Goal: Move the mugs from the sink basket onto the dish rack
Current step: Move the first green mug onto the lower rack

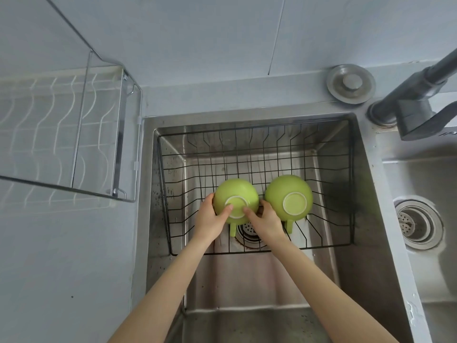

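Note:
Two green mugs sit upside down in the black wire sink basket (173, 184), their handles pointing toward me. My left hand (210, 219) and my right hand (265, 221) both grip the left mug (235, 194), one on each side, with fingertips on its pale base ring. The right mug (289, 196) stands untouched just beside my right hand. The dish rack (61, 125), a metal frame with white wire slots, stands on the counter to the left of the sink and holds nothing.
The basket hangs in a steel sink (366, 219) with a drain below the mugs. A dark faucet (415, 95) reaches in from the upper right. A round metal stopper (350, 83) lies on the back ledge. A second basin with a drain (418, 222) is at right.

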A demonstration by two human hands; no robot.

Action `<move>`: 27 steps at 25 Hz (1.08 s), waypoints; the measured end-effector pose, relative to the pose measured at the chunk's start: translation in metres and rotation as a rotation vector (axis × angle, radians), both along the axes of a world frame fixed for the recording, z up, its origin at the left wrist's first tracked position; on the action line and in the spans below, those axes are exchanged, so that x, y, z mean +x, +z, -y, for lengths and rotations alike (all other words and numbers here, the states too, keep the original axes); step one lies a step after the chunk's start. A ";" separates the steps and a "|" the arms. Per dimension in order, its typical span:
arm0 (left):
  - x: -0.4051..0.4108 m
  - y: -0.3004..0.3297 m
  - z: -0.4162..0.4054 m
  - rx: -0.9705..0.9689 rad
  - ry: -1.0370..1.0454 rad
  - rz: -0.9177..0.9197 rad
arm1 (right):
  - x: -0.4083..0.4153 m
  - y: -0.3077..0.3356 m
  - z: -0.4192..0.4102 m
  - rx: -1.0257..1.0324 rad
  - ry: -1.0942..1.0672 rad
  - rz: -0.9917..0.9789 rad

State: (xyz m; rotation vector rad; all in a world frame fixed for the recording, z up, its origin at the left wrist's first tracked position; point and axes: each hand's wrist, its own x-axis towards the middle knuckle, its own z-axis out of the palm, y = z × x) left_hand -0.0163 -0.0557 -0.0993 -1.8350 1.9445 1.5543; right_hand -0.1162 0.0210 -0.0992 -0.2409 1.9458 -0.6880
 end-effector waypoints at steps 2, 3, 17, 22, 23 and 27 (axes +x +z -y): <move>0.001 0.002 0.001 0.035 0.025 -0.023 | 0.000 0.002 -0.001 -0.008 0.007 -0.007; 0.001 0.003 0.002 0.050 0.035 -0.034 | 0.000 0.003 -0.001 -0.007 0.009 -0.011; 0.014 0.053 -0.023 0.067 0.167 -0.190 | -0.003 0.054 -0.024 -0.066 0.009 -0.068; 0.039 0.088 -0.047 0.010 0.181 -0.284 | 0.022 0.091 -0.050 -0.162 -0.025 -0.095; 0.047 0.095 -0.051 -0.004 0.188 -0.309 | 0.029 0.099 -0.055 -0.179 -0.022 -0.104; 0.079 0.115 -0.067 -0.018 0.222 -0.392 | 0.058 0.126 -0.070 -0.231 0.006 -0.145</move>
